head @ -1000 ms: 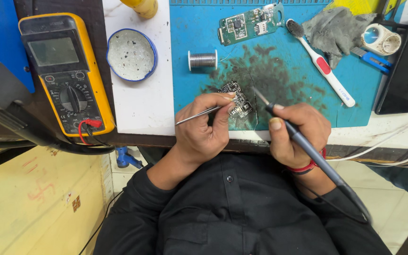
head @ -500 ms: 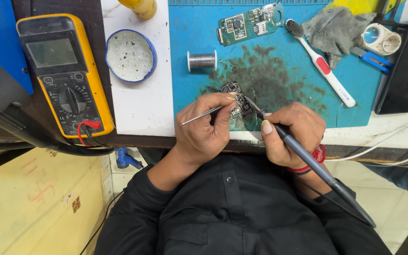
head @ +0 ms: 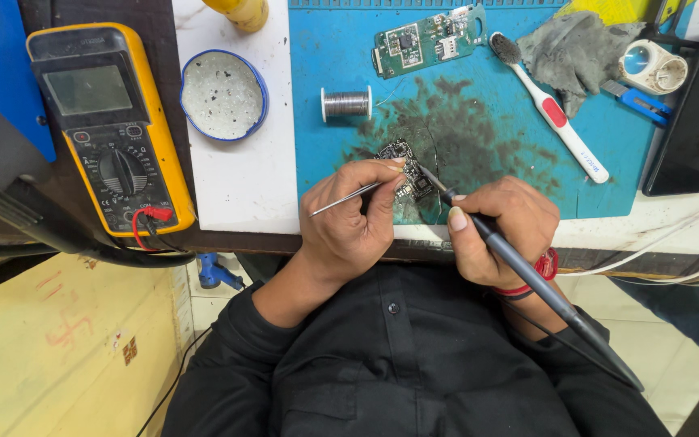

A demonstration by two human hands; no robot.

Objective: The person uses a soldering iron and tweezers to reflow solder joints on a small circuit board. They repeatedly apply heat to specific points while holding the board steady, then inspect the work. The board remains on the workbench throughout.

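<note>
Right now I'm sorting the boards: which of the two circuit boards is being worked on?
The small dark board at the mat's near edge, under both hands with the soldering iron tip on it. The long green board lies untouched at the far edge.

Two circuit boards [head: 404, 171] [head: 428, 39]; one multimeter [head: 107, 125]; one toothbrush [head: 552, 113]; one solder spool [head: 346, 103].

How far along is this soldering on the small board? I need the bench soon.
Still mid-work. The left hand holds tweezers at the small dark board; the right hand presses the soldering iron tip onto it. The solder spool and green board lie aside, untouched.
</note>
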